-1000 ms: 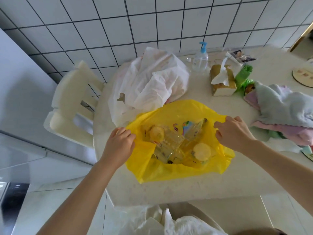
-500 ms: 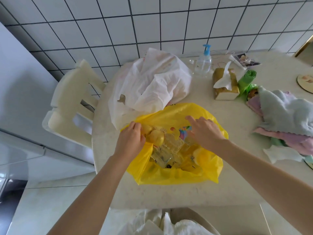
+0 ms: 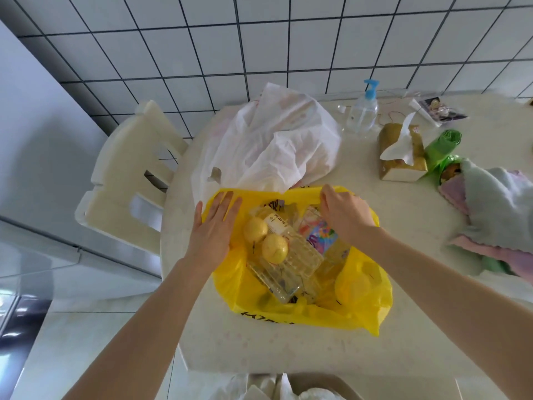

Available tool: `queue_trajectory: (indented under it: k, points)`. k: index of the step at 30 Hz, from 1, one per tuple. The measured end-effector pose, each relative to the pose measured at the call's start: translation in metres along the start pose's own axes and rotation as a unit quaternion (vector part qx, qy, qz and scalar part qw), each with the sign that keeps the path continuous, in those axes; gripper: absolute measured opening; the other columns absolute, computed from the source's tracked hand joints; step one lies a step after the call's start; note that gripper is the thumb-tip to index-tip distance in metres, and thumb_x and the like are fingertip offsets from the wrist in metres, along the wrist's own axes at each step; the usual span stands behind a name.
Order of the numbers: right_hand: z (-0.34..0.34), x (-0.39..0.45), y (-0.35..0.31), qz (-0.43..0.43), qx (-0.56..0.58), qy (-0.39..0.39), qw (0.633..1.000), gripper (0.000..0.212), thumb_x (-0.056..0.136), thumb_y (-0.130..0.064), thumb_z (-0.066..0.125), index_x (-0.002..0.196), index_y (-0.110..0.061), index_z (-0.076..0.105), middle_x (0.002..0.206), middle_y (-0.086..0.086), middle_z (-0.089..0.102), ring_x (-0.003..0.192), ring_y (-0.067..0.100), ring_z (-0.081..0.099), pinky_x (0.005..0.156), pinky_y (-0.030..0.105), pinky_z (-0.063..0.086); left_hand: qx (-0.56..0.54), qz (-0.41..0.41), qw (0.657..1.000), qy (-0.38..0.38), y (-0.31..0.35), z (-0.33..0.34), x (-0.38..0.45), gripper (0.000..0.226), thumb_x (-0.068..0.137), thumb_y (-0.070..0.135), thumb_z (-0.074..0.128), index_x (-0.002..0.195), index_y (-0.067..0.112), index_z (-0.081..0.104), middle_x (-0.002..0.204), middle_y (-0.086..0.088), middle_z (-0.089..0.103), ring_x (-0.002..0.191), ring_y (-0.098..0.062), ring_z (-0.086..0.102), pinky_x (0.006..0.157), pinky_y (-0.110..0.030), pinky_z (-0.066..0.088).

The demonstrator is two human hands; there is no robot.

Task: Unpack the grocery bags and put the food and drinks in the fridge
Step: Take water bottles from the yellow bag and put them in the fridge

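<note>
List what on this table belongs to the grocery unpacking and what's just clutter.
Job:
- crinkly yellow plastic bag
- two round yellow fruits
- clear plastic bottles
- white plastic bag

Clutter:
- clear pump bottle, blue top
- gold tissue box
- green plastic roll
- folded pastel towels

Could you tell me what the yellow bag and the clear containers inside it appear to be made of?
The yellow bag looks like thin, glossy plastic film: it crumples and lets light through. The clear containers look like rigid transparent plastic, judging by their ribbed, shiny walls, though glass cannot be ruled out.
</note>
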State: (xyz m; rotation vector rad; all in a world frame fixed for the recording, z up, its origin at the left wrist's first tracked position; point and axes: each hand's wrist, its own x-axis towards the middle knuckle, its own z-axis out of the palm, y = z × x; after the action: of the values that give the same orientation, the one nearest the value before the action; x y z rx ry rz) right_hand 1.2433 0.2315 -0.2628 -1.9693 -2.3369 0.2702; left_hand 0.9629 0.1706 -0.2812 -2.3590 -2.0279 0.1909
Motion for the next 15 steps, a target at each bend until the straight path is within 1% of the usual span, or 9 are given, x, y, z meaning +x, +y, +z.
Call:
queue_trajectory:
  k: [2,3,5,6,7,9,12,14,15]
  points:
    - [-0.005,0.012,0.001,0.002,0.031,0.011,0.999,0.015,0.097,-0.020,0.039,0.109,-0.014,0.042,0.081,0.009,0.059,0.067,0.033,0.050,0.055,0.035,0.035,0.006,0.002,1.000,-0.007,-0.006,-0.003,0.008,0.094,0.087,0.020,0.067,0.156,0.023,0.003,0.164,-0.001,-0.002,0.151,-0.019,-0.006,0.119,-0.048,-0.001]
    - [-0.006,0.017,0.001,-0.012,0.035,0.008,0.999,0.023,0.095,-0.021,0.043,0.117,-0.014,0.040,0.086,0.010,0.059,0.072,0.034,0.052,0.058,0.035,0.036,0.011,0.007,1.000,-0.017,-0.009,-0.004,0.012,0.092,0.088,0.019,0.066,0.156,0.024,0.003,0.164,0.000,-0.004,0.151,-0.019,-0.007,0.119,-0.048,-0.002]
    - [-0.005,0.024,0.002,-0.035,0.051,-0.010,0.998,0.048,0.093,-0.022,0.050,0.135,-0.012,0.029,0.090,0.009,0.054,0.080,0.031,0.051,0.065,0.035,0.037,0.025,0.020,0.999,-0.043,-0.017,-0.002,0.020,0.088,0.090,0.019,0.063,0.156,0.025,0.005,0.164,0.001,-0.006,0.151,-0.018,-0.007,0.119,-0.049,-0.003]
    - [-0.004,0.026,0.004,-0.043,0.059,-0.017,0.997,0.055,0.092,-0.024,0.052,0.138,-0.012,0.025,0.095,0.010,0.053,0.085,0.031,0.052,0.070,0.036,0.039,0.034,0.023,0.997,-0.058,-0.021,0.000,0.023,0.085,0.092,0.019,0.061,0.156,0.026,0.005,0.164,0.001,-0.007,0.151,-0.018,-0.007,0.119,-0.050,-0.003]
    - [-0.002,0.027,0.007,-0.054,0.056,-0.020,0.997,0.059,0.091,-0.027,0.055,0.139,-0.012,0.024,0.106,0.012,0.055,0.094,0.034,0.053,0.076,0.039,0.043,0.042,0.021,0.996,-0.077,-0.026,0.002,0.026,0.083,0.093,0.019,0.059,0.155,0.027,0.005,0.164,0.002,-0.008,0.151,-0.018,-0.007,0.119,-0.050,-0.003]
    - [0.003,0.030,0.017,-0.062,0.025,-0.041,0.997,0.064,0.089,-0.033,0.060,0.138,-0.012,0.025,0.124,0.015,0.054,0.110,0.039,0.053,0.087,0.044,0.047,0.055,0.014,0.991,-0.122,-0.035,0.005,0.030,0.080,0.094,0.018,0.056,0.155,0.029,0.006,0.164,0.003,-0.008,0.150,-0.017,-0.007,0.119,-0.052,0.000]
    - [0.009,0.033,0.031,-0.043,0.004,-0.079,0.996,0.070,0.087,-0.043,0.063,0.139,-0.014,0.027,0.128,0.013,0.055,0.116,0.034,0.053,0.090,0.041,0.047,0.056,0.022,0.980,-0.187,-0.044,0.007,0.034,0.072,0.095,0.014,0.053,0.154,0.031,0.014,0.164,0.003,-0.002,0.151,-0.017,-0.006,0.118,-0.053,0.004]
    - [0.011,0.033,0.037,-0.033,0.004,-0.097,0.995,0.071,0.088,-0.042,0.063,0.142,-0.016,0.026,0.133,0.010,0.053,0.121,0.031,0.052,0.094,0.040,0.046,0.019,0.015,0.981,-0.193,-0.046,0.006,0.035,0.062,0.096,0.011,0.048,0.152,0.029,0.026,0.163,0.003,0.009,0.151,-0.016,0.001,0.119,-0.052,0.007]
    - [0.011,0.033,0.039,-0.037,0.013,-0.101,0.994,0.070,0.088,-0.039,0.063,0.143,-0.016,0.026,0.135,0.010,0.052,0.124,0.030,0.050,0.096,0.040,0.045,-0.018,0.000,0.984,-0.178,-0.046,0.004,0.035,0.057,0.096,0.009,0.046,0.149,0.028,0.034,0.161,0.002,0.020,0.150,-0.016,0.008,0.119,-0.051,0.010]
